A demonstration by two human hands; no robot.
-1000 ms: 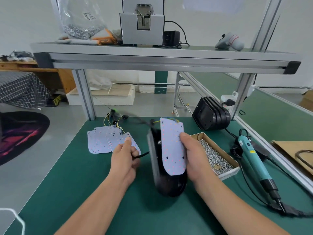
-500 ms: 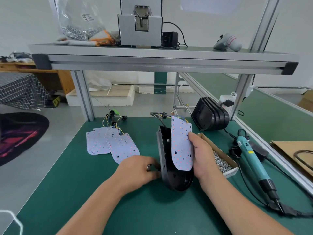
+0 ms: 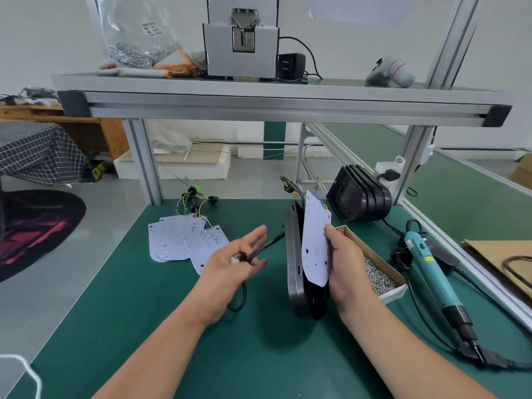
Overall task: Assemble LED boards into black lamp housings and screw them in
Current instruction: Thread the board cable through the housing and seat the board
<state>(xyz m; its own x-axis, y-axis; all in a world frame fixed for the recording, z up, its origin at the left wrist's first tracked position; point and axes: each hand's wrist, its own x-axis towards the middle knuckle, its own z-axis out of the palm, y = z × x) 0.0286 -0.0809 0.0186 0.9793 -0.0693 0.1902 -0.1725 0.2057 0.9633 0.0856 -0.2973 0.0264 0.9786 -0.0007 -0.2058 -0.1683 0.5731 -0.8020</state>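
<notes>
Left hand [image 3: 236, 262] pinches a black cable [image 3: 269, 245] that runs to the housing [image 3: 293, 254], its other fingers spread. Right hand [image 3: 345, 267] grips the board [image 3: 315, 246] against the housing, which stands on edge on the green table [image 3: 161, 318]. Spare boards [image 3: 175, 240] lie to the left; a screw box [image 3: 393, 293] and a screwdriver [image 3: 431, 266] lie to the right.
</notes>
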